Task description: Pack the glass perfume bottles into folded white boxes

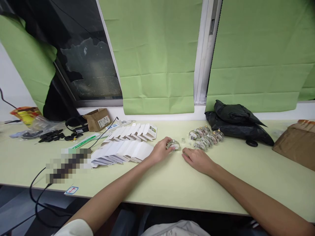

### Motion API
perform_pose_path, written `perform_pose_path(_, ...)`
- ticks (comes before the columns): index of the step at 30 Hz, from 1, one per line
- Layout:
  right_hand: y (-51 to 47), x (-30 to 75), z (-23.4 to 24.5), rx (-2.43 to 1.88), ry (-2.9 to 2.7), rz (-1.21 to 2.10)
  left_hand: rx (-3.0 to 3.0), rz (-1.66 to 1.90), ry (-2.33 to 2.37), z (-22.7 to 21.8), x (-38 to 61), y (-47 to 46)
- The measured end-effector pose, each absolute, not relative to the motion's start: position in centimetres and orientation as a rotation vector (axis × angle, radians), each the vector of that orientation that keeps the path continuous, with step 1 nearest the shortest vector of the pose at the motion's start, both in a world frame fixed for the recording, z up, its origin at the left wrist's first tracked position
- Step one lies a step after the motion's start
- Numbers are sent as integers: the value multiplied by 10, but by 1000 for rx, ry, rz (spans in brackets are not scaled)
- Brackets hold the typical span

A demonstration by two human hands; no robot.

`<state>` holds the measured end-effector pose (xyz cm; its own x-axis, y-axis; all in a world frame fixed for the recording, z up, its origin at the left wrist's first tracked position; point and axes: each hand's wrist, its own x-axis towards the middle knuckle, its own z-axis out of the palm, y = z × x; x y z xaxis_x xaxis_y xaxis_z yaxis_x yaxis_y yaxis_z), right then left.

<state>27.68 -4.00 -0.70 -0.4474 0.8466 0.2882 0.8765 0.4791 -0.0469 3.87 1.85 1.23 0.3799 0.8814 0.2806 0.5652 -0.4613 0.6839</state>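
Note:
My left hand (161, 150) rests on the pale green table (172, 183) with its fingers curled round a small round glass bottle (174, 144). My right hand (197, 159) lies just right of it, palm down, fingers loosely bent and holding nothing. Behind my right hand, several more glass bottles (206, 136) with gold caps lie in two rows. A tiny clear cap (182, 140) stands between the held bottle and the rows. Left of my left hand, rows of flat white cartons (123, 151) overlap like tiles.
A black plastic bag (236, 123) sits at the back right, with a brown cardboard box (295, 144) at the right edge. A small open carton (97, 119), black clips (52, 136), cables and a snack bag (26, 114) fill the back left. Green blinds cover the window.

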Motion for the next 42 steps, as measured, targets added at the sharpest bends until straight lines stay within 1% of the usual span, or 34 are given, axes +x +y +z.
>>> perform_pose_path(4,-39,274,-6,-1544,-2350,-248,2126,843,1190,11,41,19)
perform_pose_path(11,-33,278,3,-1439,-2219,-595,2015,833,994,10,43,1)
perform_pose_path(15,-28,280,4,-1505,-2198,-680,2017,848,942,11,42,-7)
perform_pose_path(24,-16,279,-11,-1433,-2283,-832,1995,877,916,3,43,-1)
perform_pose_path(34,-18,280,-11,-1496,-2338,-841,2006,844,906,5,44,0)
perform_pose_path(42,-27,282,-4,-1416,-2416,-741,2009,838,913,8,44,-2)
